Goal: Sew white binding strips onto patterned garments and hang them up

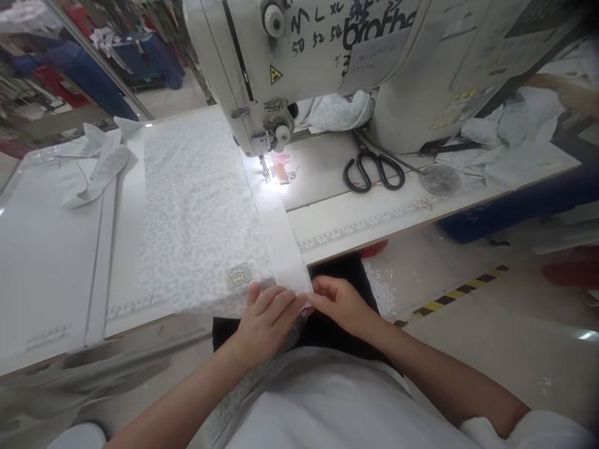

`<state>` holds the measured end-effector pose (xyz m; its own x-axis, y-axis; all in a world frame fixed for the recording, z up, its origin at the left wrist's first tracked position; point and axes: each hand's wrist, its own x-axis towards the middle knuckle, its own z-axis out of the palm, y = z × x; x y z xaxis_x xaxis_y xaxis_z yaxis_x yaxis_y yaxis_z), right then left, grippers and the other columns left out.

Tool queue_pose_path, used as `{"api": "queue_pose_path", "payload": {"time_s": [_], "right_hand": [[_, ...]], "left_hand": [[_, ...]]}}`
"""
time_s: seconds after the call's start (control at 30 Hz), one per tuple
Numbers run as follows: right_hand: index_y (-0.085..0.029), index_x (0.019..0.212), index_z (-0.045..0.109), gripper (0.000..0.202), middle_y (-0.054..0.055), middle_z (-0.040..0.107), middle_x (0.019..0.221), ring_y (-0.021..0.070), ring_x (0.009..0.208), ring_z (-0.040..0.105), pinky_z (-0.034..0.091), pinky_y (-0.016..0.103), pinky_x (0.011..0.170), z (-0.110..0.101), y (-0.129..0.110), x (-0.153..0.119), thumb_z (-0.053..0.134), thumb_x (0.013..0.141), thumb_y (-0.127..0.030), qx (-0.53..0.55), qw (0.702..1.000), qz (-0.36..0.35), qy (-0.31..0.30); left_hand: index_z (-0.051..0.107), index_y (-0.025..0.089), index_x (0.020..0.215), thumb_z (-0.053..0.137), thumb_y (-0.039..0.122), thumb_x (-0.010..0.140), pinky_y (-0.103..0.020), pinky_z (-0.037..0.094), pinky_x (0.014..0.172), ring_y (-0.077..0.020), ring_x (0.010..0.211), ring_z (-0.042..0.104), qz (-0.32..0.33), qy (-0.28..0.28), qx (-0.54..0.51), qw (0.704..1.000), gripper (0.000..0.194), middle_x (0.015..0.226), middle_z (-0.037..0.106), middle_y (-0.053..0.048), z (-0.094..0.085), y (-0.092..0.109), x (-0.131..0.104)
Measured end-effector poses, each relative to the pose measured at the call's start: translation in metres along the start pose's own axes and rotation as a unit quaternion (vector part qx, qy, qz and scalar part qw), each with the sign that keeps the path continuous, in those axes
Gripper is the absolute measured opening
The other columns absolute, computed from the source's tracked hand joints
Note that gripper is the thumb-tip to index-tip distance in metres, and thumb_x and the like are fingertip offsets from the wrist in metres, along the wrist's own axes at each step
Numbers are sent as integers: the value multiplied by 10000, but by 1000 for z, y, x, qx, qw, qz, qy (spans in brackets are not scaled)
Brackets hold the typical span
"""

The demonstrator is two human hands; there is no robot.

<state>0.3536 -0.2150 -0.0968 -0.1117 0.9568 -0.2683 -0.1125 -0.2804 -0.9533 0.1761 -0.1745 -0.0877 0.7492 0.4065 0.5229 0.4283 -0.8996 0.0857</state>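
Observation:
A pale leopard-print fabric panel [201, 206] lies flat on the table, with a plain white strip [285, 249] along its right edge that runs up under the needle of the sewing machine [266, 171]. Near the front edge of the panel is a small label with a cartoon face [238, 274]. My left hand [269, 318] lies over the strip's near end, its fingers pressed together on the cloth. At the strip's right corner, my right hand [339, 305] pinches the fabric edge between thumb and fingers. Part of the cloth hangs over the table edge towards my lap.
Black-handled scissors [374, 171] lie right of the needle, beside a small clear round dish [440, 179]. A printed ruler [365, 221] follows the table's front edge. Cut fabric pieces [100, 174] lie at left, and bunched cloth [505, 134] at right near another person's arm [566, 90].

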Motion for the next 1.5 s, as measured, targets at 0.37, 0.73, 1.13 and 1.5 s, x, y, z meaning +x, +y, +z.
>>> {"api": "queue_pose_path", "payload": {"time_s": [0.37, 0.73, 1.13, 1.5], "right_hand": [[-185, 619, 538, 247, -5, 593, 592, 164, 623, 574, 460, 278, 619, -4, -11, -5, 421, 836, -210, -47, 998, -17, -38], [-165, 932, 592, 131, 53, 652, 936, 192, 968, 560, 469, 347, 822, -25, -9, 2, 544, 846, -77, -404, 751, -522, 14], [-133, 839, 586, 156, 62, 672, 830, 149, 872, 605, 477, 301, 785, -7, -28, 11, 457, 876, -52, -405, 773, -486, -61], [-148, 876, 552, 136, 73, 634, 857, 162, 793, 553, 467, 323, 720, -8, -43, 8, 450, 880, -58, -349, 848, -391, -76]], "left_hand": [[608, 175, 972, 458, 60, 842, -372, 298, 978, -159, 867, 542, -11, 25, -22, 999, 230, 849, 645, -8, -2, 4, 4], [578, 180, 990, 436, 42, 815, -375, 396, 774, -178, 819, 495, -100, -17, -210, 972, 264, 837, 582, -50, -15, 5, 10], [449, 181, 1267, 440, 337, 892, -462, 315, 1068, -243, 1313, 305, -204, -168, -120, 957, 406, 1354, 451, -73, -35, -108, 41], [475, 232, 1237, 448, 372, 890, -459, 344, 1058, -220, 1328, 282, -204, -182, -121, 954, 375, 1363, 451, -20, -24, -84, 44]]}}
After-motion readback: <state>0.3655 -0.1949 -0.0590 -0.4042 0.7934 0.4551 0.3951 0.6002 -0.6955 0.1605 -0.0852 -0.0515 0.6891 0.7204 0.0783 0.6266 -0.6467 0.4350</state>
